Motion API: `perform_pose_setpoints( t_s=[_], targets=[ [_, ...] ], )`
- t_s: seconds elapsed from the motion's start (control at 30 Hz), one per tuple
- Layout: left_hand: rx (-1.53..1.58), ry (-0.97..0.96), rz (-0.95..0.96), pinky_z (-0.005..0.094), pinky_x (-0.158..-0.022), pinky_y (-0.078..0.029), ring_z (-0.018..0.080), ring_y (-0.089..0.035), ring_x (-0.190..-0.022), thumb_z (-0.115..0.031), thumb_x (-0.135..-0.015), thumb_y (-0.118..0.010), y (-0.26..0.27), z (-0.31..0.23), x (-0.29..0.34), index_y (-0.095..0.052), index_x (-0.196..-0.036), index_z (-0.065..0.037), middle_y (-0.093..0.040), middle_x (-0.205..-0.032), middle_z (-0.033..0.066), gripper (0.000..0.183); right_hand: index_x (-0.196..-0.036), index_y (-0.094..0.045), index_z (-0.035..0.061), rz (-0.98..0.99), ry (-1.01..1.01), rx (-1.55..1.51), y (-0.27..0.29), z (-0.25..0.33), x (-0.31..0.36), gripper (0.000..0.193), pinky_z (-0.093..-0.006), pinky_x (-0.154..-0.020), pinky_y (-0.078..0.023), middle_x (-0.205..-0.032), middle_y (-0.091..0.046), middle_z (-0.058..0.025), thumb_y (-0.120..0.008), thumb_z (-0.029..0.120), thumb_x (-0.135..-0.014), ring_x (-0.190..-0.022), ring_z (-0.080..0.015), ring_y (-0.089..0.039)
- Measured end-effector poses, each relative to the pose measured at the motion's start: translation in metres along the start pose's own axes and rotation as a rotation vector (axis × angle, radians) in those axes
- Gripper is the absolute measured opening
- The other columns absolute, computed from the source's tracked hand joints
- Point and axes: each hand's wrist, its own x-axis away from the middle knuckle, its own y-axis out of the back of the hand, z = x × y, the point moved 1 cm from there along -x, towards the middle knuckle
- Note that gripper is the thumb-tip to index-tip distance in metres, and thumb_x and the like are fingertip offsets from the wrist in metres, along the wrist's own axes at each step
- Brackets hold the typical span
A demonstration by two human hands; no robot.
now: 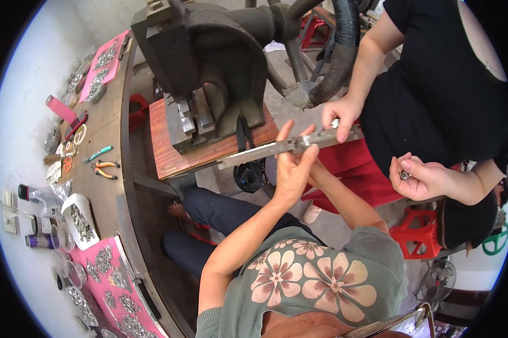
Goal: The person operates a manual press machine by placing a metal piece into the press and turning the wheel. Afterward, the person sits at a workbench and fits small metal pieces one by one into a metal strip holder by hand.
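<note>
Left hand [290, 177] has its grip pinching the metal bar [258, 152] before the press [220, 62], seemingly to steady it; a co-worker's hand [344, 114] is at its other end. Right hand [318, 171] mostly hidden; grip cannot be told.

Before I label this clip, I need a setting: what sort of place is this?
Probably a small metalworking workshop: there's a heavy press with a big handwheel, and heaps of small metal parts and pliers lie along the bench.
</note>
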Motion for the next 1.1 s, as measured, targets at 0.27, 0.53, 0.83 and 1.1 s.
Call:
perform_pose_setpoints(
  t_s=[0.27, 0.53, 0.83, 1.1],
  targets=[
    [-0.601, -0.057, 0.125, 0.0372, -0.102, -0.043, 0.026, -0.056, -0.117, -0.025, -0.094, -0.069, 0.022, 0.017, 0.038, -0.036, -0.149, 0.002, -0.058, -0.13, 0.0172, 0.069, -0.134, -0.052, -0.0013, 0.468, -0.361, -0.063, 0.02, -0.014, -0.017, 0.058, -0.0357, -0.084, -0.056, -0.115, -0.065, -0.0145, -0.074, 0.031, -0.09, -0.101, -0.0217, -0.066],
    [-0.324, -0.003, -0.299, 0.0272, -0.091, -0.05, 0.0142, -0.064, -0.101, 0.001, -0.1, -0.055, 0.096, 0.055, 0.131, -0.054, -0.13, -0.001, -0.067, -0.114, 0.0094, 0.029, -0.134, -0.056, 0.0009, 0.498, -0.621, 0.187, -0.016, -0.028, -0.025, 0.045, -0.0277, -0.088, -0.053, -0.112, -0.068, -0.0084, -0.071, 0.013, -0.093, -0.101, -0.0135, -0.065],
    [0.072, 0.524, -0.488, 0.0323, -0.08, -0.058, 0.0209, -0.069, -0.087, -0.017, -0.106, -0.053, 0.179, 0.1, 0.18, -0.05, -0.132, -0.004, -0.067, -0.106, 0.0137, 0.03, -0.113, -0.065, -0.0014, 0.301, -0.414, 0.354, -0.025, -0.059, -0.058, 0.022, -0.0273, -0.074, -0.053, -0.092, -0.07, -0.0056, -0.064, 0.015, -0.097, -0.079, -0.0106, -0.065],
    [0.149, 0.551, -0.376, 0.0369, -0.083, -0.061, 0.0282, -0.072, -0.097, -0.013, -0.106, -0.05, 0.205, 0.101, 0.19, -0.046, -0.136, -0.005, -0.067, -0.116, 0.0205, 0.031, -0.104, -0.068, 0.0029, 0.14, -0.126, 0.856, -0.017, -0.039, -0.083, 0.021, -0.0316, -0.066, -0.054, -0.076, -0.071, -0.0075, -0.069, 0.021, -0.093, -0.069, -0.0121, -0.065]
  ],
)
